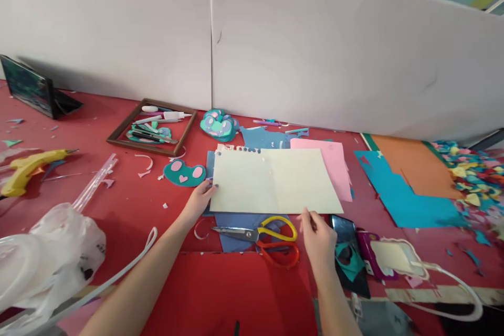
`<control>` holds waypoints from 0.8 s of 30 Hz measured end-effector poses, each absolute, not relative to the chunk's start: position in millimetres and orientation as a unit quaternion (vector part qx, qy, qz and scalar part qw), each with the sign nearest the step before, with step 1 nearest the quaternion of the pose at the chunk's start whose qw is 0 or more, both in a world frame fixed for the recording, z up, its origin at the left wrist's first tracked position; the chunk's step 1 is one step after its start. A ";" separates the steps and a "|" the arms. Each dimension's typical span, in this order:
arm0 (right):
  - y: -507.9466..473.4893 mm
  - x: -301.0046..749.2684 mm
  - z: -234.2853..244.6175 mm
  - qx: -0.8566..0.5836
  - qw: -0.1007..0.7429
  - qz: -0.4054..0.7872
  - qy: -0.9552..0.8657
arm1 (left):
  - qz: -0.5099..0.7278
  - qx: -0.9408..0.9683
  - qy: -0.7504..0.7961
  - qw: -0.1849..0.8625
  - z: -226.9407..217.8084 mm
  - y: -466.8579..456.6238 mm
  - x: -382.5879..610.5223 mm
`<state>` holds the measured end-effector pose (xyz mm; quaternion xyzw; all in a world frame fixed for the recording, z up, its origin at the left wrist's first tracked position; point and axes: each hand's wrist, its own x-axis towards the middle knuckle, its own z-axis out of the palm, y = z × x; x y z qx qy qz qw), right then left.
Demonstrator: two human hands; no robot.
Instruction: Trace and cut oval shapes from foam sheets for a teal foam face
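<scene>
A cream felt or paper sheet (248,181) with a cut, scalloped upper left edge lies wide before me, a faint crease down its middle. My left hand (200,198) is closed on its left edge, thumb on top. At the lower right edge, my right hand (319,236) is curled, its thumb and forefinger pinching the sheet. Scissors (254,233) with one yellow and one red handle lie just below, over blue sheet pieces (230,243). Left of the sheet is a teal mask-shaped cutout (185,173) with pink spots. A pink sheet (340,168) lies partly underneath.
A brown frame (114,140) holds pens and a cutter. Farther left are a yellow glue gun (29,165), a propped tablet (29,86) and a white plastic bag (71,236). On the right lie blue (409,210) and orange sheets (417,165), colourful scraps (472,173) and a cabled phone (394,257).
</scene>
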<state>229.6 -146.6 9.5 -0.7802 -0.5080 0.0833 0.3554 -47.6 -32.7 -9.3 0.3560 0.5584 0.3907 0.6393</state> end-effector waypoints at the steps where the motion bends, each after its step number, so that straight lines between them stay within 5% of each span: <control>1: -144.1 226.7 10.0 -0.761 0.354 0.061 -0.541 | 0.391 0.367 0.555 0.637 -9.0 -32.6 -47.4; 11: -127.4 212.5 -13.5 -0.598 0.246 0.078 -0.759 | 0.329 0.406 0.595 0.611 -0.5 -38.7 -42.1; 19: -133.1 217.8 0.4 -0.759 0.327 0.122 -0.549 | 0.302 0.426 0.647 0.556 1.0 -36.6 -39.7; 24: -138.1 254.2 8.4 -0.866 0.177 0.162 -0.439 | 0.309 0.411 0.647 0.562 0.7 -36.1 -38.8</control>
